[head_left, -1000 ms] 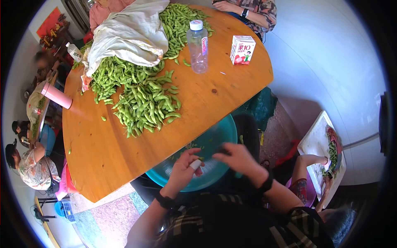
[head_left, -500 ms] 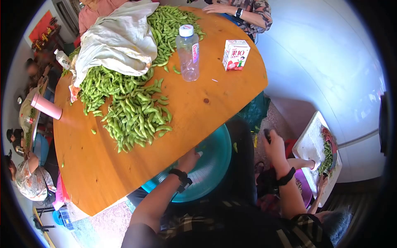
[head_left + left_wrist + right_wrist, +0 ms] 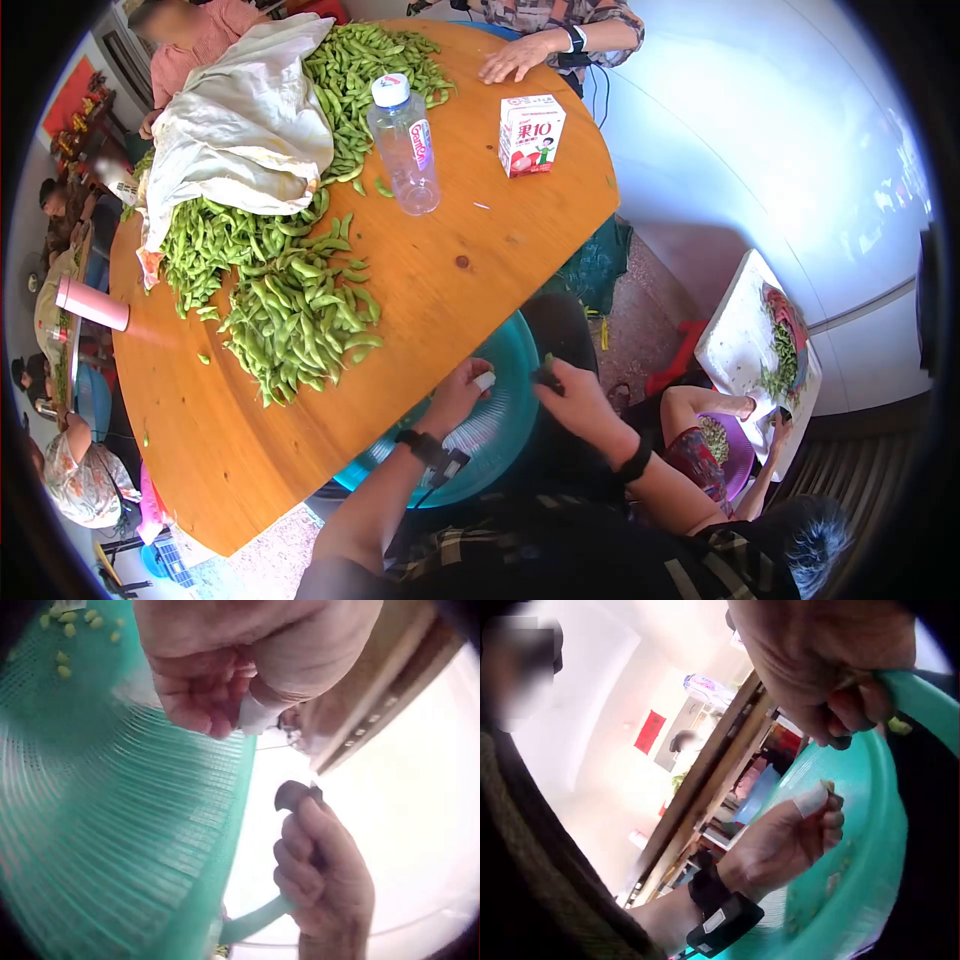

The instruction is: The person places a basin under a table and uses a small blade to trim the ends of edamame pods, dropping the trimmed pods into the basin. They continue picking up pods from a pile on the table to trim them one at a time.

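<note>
My left hand [image 3: 455, 395], with white tape [image 3: 810, 800] round its thumb, has its fingers curled over the teal basin [image 3: 520, 440]. A small pale bit shows at the thumb tip in the right wrist view; I cannot tell whether it is something held. Facing it across the basin's right side, my right hand [image 3: 588, 405] grips a tool with a teal handle [image 3: 259, 919] and a dark curved end [image 3: 291, 795]. Several pale green beans [image 3: 69, 628] lie in the ribbed basin. A green pod [image 3: 549, 357] lies on my dark-clothed lap.
The wooden table [image 3: 400, 300] bears a heap of soybean pods [image 3: 300, 320], a pale cloth [image 3: 245, 130], a clear bottle [image 3: 408, 155] and a drink carton [image 3: 532, 138]. People sit around. At right stand a white foam box [image 3: 735, 325] and purple basin [image 3: 738, 455].
My left hand has come up from lower in the basin. My right hand, which was out to the right, has moved left to the basin's rim. The head view has shifted.
</note>
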Demonstrator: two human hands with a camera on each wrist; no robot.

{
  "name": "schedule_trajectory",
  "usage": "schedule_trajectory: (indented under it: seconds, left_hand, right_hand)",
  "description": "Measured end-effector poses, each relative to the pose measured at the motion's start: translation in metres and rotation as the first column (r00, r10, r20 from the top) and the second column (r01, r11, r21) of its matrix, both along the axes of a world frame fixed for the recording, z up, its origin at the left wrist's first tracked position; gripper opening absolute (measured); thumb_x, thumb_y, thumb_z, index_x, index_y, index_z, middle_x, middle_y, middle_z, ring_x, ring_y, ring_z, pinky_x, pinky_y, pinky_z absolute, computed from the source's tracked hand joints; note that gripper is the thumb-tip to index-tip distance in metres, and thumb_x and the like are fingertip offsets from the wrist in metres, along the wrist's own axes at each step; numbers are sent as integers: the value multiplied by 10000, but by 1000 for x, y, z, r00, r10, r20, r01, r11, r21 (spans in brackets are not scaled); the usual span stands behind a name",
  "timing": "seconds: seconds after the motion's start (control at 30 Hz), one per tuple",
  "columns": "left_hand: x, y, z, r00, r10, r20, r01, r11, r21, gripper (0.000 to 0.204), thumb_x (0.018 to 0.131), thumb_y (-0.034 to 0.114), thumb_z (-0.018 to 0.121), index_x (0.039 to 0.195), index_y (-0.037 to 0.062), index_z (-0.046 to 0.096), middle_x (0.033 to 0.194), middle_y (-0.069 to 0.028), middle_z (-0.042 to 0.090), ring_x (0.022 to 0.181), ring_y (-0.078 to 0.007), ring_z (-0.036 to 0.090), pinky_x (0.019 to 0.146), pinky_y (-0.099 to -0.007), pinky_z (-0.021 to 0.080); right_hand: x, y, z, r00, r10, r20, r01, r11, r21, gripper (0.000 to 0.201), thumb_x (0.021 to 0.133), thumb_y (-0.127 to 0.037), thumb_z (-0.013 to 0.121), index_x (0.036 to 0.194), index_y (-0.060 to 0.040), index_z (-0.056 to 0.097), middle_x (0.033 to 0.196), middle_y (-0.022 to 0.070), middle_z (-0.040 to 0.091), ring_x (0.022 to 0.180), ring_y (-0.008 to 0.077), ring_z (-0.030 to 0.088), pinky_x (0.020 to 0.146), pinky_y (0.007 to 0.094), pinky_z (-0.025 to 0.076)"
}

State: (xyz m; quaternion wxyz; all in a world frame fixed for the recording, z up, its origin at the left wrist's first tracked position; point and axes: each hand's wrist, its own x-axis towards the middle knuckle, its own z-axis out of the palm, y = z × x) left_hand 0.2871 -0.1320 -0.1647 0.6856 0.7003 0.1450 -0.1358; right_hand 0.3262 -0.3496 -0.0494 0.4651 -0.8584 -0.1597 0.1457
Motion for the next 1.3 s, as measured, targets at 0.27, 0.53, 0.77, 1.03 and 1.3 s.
schedule_trajectory:
  seconds: [0.27, 0.53, 0.77, 1.03, 1.3]
  left_hand:
    - [-52, 1, 116, 987, 138, 85, -95, 918, -385, 214, 970, 93, 591, 1162, 9, 544, 954, -44, 637, 758, -117, 606, 695, -275, 519]
    - [-95, -2, 125, 907, 332, 260, -305, 942, -140, 260, 957, 33, 605, 1213, -6, 607, 1010, -82, 699, 766, -127, 678, 676, -257, 556]
    - [-108, -11, 136, 847, 184, 499, -386, 858, 339, 328, 902, 40, 659, 1222, -2, 600, 983, -132, 704, 825, -183, 717, 725, -300, 576]
    - [-111, -16, 127, 838, 151, 525, -455, 725, 518, 306, 868, 40, 651, 1168, 12, 599, 936, -214, 681, 822, -391, 678, 717, -418, 557]
    - [-111, -14, 136, 867, 250, 432, -409, 851, 329, 248, 918, 22, 648, 1155, -30, 594, 954, -155, 707, 865, -217, 723, 726, -308, 564]
  right_hand:
    - [-23, 36, 60, 952, 242, -187, -180, 938, 296, 133, 966, -117, 559, 972, 16, 564, 754, 121, 623, 599, 208, 607, 548, 329, 466]
    - [-41, 49, 64, 848, 383, -367, -259, 903, 342, 143, 981, -120, 543, 906, 1, 561, 701, 25, 567, 560, 93, 545, 504, 267, 433]
    - [-52, 57, 49, 881, 417, -224, -322, 874, 363, 112, 960, -88, 568, 936, 20, 580, 700, 82, 573, 605, 90, 500, 546, 289, 426]
    - [-57, 61, 38, 887, 434, -158, -361, 864, 351, 273, 949, -41, 555, 1212, 14, 603, 900, 69, 638, 787, 97, 563, 693, 272, 478]
    - [-52, 62, 38, 868, 424, -257, -300, 862, 409, 144, 964, -82, 544, 1064, -1, 608, 766, 27, 584, 684, 102, 516, 620, 282, 448]
